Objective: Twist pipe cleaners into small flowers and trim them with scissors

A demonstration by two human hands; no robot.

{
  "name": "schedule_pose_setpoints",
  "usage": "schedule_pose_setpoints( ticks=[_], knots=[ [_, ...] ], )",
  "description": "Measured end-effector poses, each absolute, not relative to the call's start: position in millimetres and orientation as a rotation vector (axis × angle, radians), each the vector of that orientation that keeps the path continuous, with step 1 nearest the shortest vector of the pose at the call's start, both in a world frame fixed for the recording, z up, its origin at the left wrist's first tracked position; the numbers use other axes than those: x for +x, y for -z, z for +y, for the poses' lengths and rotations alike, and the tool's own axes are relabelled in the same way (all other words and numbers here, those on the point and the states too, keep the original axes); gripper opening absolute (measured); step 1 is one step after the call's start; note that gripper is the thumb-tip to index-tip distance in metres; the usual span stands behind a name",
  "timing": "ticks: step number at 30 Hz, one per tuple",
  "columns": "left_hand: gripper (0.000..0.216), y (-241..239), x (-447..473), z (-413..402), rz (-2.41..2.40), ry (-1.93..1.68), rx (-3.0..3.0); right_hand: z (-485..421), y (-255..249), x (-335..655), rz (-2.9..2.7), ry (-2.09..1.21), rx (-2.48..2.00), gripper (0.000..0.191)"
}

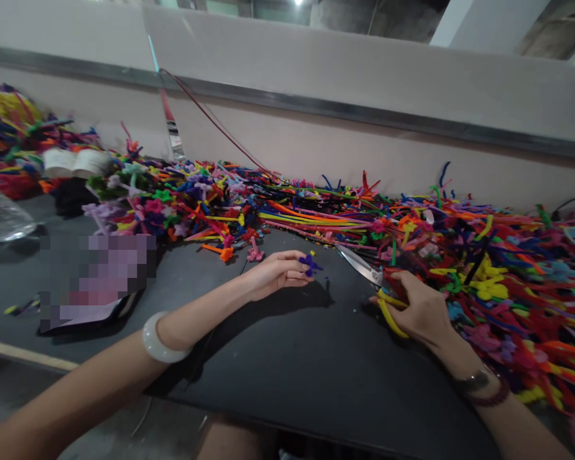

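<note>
The left forearm [206, 316] (jade bangle [165, 337] on it) leads to a left hand [278, 273], fingers pinching a purple pipe-cleaner flower [309, 264]; the right hand [424, 311] grips yellow-handled scissors [361, 265], blades closed, above the table [316, 383].

left hand [278, 271] pinches a purple pipe-cleaner flower [309, 264]; right hand [421, 310] holds yellow-handled scissors [361, 265]

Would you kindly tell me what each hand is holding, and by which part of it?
The left hand pinches a small purple pipe-cleaner flower between its fingertips; the right hand grips yellow-handled scissors by the handles.

Pipe-cleaner heap [316, 204] behind the scissors [361, 265]
</note>
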State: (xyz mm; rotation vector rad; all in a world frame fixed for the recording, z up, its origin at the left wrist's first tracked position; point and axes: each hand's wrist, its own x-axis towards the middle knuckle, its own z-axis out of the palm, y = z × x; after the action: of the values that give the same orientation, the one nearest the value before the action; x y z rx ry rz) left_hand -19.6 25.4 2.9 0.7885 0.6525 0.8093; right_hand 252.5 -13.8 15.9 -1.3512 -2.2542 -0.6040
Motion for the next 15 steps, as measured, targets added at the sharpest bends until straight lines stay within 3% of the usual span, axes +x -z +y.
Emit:
schedule_pose_setpoints(
  ticks=[15],
  knots=[
    [0.028, 0.6, -20.2, 28.5, 0.767, -1.009, 0.915, -17.2, -13.3, 249.6, -2.47, 0.364, -1.289, 0.043]
  ],
)
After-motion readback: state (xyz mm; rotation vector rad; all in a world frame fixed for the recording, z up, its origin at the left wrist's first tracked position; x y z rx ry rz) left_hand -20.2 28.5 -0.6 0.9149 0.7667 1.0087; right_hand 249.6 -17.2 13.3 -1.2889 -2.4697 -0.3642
